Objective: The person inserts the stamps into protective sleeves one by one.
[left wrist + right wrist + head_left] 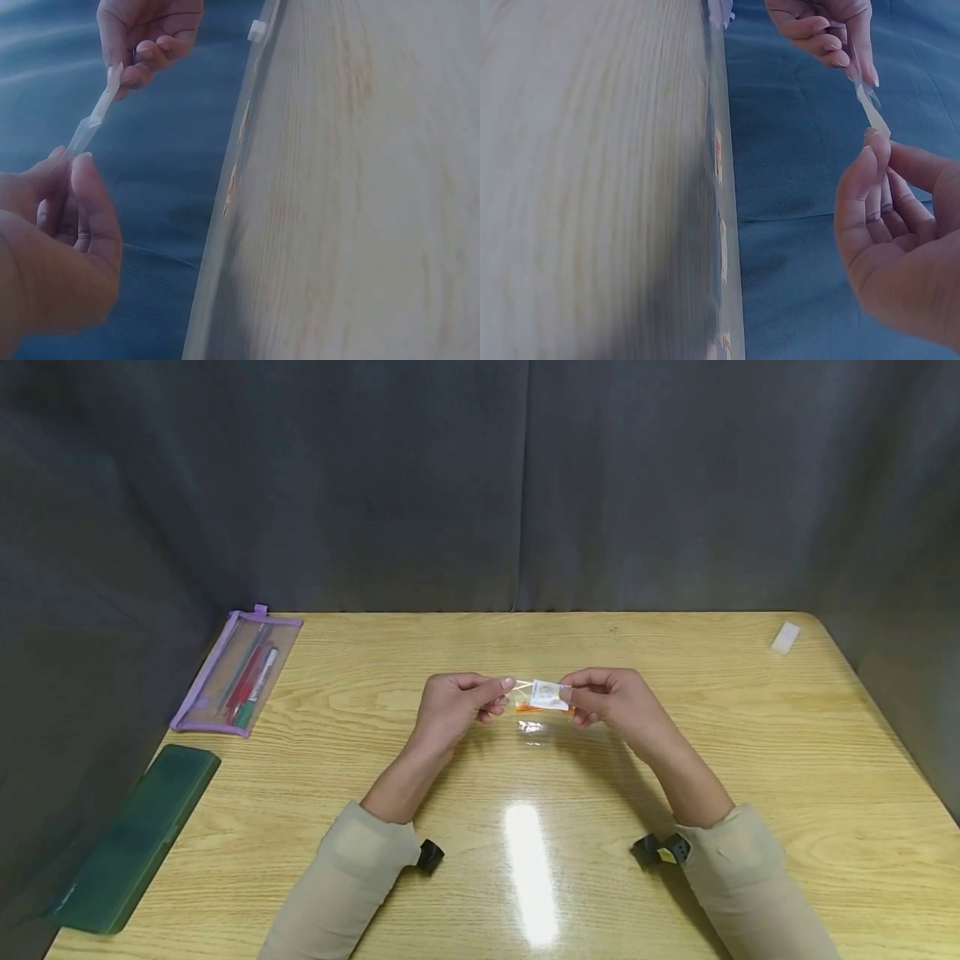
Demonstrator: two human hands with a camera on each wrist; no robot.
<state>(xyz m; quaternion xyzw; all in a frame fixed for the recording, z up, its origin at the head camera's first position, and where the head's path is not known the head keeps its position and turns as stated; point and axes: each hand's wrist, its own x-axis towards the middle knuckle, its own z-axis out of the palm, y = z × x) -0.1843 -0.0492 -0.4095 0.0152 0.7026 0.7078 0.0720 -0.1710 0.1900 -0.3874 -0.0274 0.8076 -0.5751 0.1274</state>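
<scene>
Both hands are raised above the middle of the table, held close together. My left hand (455,703) pinches the clear, shiny end of a small thin piece between thumb and fingers. My right hand (621,703) pinches its other end, a white slip with faint grey print (547,695). Seen edge-on in the left wrist view, the white slip (94,121) stretches between the two hands; its exact kind cannot be told. Beneath it on the table lies a clear plastic wrapper (532,727) with orange print, partly hidden by the slip and the right fingers.
A mesh pouch with purple edging (213,675) holds pens and a marker at the back left. In front of it lies a dark green case (138,839). A small white block (785,637) sits near the back right corner. Dark curtains (480,485) surround the table.
</scene>
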